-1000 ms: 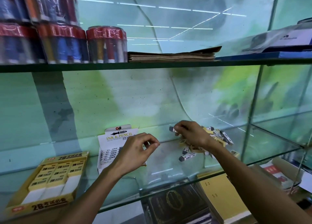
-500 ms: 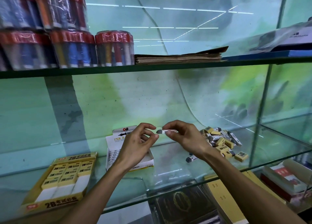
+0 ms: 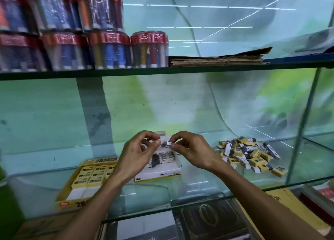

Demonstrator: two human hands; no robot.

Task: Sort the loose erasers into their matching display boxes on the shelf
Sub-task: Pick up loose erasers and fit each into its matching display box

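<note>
Both hands are raised close together above the white display box [image 3: 159, 174], forearms reaching up from the lower edge of the view. The right hand [image 3: 191, 149] pinches a small grey-and-white eraser [image 3: 167, 143] between thumb and fingertips, the eraser lying roughly level and pointing toward the left hand [image 3: 137, 153]. The left hand's thumb and forefinger are curled near the eraser's grey end; whether they touch it I cannot tell.

Two display boxes sit on the glass shelf [image 3: 198, 187]: the white one in the middle, holding barcoded grey-and-white erasers, and a yellow 2B box [image 3: 68, 201] at the front left edge, filled with rows of yellow-sleeved erasers. One loose pile of mixed erasers [image 3: 249, 153], too many to count, lies toward the right end of the shelf.

On the upper glass shelf [image 3: 216, 68] stand seven visible red-lidded tubs [image 3: 150, 49] of pens, stacked at the left, beside one stack of brown paper [image 3: 216, 59]. Behind is a pale green wall.
</note>
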